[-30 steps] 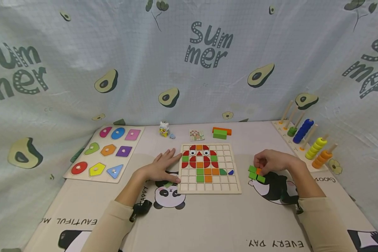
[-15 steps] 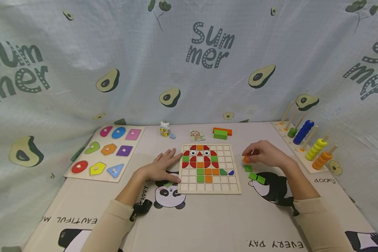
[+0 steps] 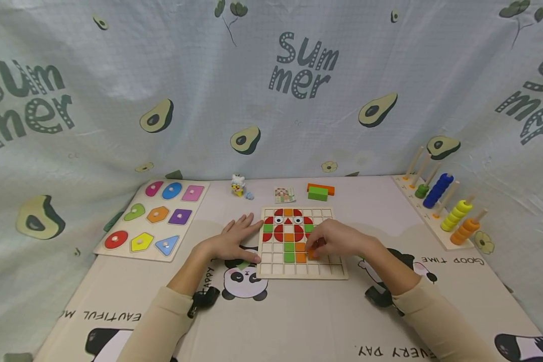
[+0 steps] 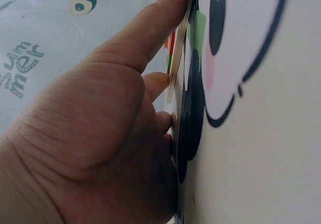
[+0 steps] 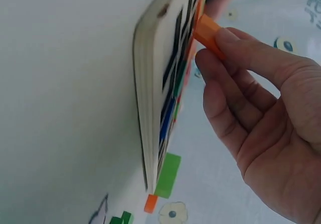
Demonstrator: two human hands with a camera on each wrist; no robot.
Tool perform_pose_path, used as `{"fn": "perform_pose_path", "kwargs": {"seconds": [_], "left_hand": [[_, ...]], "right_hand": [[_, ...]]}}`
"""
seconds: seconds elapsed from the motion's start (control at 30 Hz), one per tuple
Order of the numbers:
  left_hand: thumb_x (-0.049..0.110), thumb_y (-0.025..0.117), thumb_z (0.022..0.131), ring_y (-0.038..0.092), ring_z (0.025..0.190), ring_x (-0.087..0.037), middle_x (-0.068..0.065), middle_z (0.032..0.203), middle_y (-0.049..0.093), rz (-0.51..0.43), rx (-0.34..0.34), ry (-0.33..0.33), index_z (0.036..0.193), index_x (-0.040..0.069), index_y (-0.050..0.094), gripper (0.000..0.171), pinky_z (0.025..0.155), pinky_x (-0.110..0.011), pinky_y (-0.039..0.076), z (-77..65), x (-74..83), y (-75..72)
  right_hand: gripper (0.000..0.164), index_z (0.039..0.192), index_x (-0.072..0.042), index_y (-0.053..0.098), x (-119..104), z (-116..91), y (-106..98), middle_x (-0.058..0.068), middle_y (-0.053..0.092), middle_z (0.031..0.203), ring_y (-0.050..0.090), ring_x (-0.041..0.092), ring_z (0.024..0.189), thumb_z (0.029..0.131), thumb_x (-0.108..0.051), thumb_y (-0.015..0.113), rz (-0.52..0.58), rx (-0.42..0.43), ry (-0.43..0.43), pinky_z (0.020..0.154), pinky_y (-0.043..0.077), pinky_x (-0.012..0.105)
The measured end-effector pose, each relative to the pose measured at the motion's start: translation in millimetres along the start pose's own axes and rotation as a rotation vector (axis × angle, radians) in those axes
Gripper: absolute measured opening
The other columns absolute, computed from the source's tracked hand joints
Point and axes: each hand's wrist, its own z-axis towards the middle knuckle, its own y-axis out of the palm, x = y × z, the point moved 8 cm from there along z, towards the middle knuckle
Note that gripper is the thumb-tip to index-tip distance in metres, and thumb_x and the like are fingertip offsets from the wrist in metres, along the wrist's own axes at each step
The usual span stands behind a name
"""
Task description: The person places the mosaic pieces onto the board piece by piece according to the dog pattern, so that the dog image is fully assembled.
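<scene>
A wooden grid board [image 3: 271, 270] lies on the table, with red, orange and green pieces and two eye pieces set in it. My left hand [image 3: 233, 242] rests at its left edge with fingers spread, thumb and fingertips touching the frame. Over the board's lower middle, my right hand [image 3: 337, 240] pinches an orange block [image 5: 208, 35] between thumb and index finger. That block is tilted at the board's surface in the right wrist view. In the head view the right hand covers several cells. The loose green blocks seen earlier right of the board are hidden behind the right arm.
Behind the board lie a small pattern card [image 3: 284, 194], a green block [image 3: 318, 193], an orange bar [image 3: 327, 188] and a toy figure [image 3: 238, 185]. A shape puzzle [image 3: 152, 221] is at left, a peg counter [image 3: 441, 211] at right. A patterned curtain hangs behind.
My right hand picked up an orange block from the loose pieces and carried it left over the board. One green block shifted away from the others. My left hand stayed in place.
</scene>
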Motion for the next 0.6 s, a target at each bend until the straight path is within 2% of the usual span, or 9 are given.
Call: {"fn": "perform_pose_path", "kwargs": {"seconds": [0.3, 0.6], "left_hand": [[0.068, 0.067, 0.074, -0.009, 0.148, -0.025, -0.005, 0.162, -0.003, -0.006, -0.003, -0.002, 0.155, 0.029, 0.013, 0.105, 0.118, -0.05, -0.004, 0.2, -0.4, 0.4], [0.066, 0.067, 0.075, -0.009, 0.148, -0.026, -0.005, 0.162, -0.002, 0.0, -0.004, 0.001, 0.155, 0.029, 0.013, 0.104, 0.118, -0.05, -0.004, -0.6, 0.9, 0.3]], "right_hand": [[0.012, 0.093, -0.019, 0.076, -2.2, 3.1, 7.5, -0.011, 0.07, 0.086, 0.061, 0.009, 0.074, 0.082, -0.014, 0.077, 0.005, -0.014, 0.018, 0.069, 0.054, 0.023], [0.013, 0.093, -0.018, 0.076, 0.2, 5.2, 11.4, -0.011, 0.066, 0.086, 0.056, 0.006, 0.074, 0.082, -0.013, 0.077, -0.098, -0.008, 0.039, 0.068, 0.051, 0.022]]}}
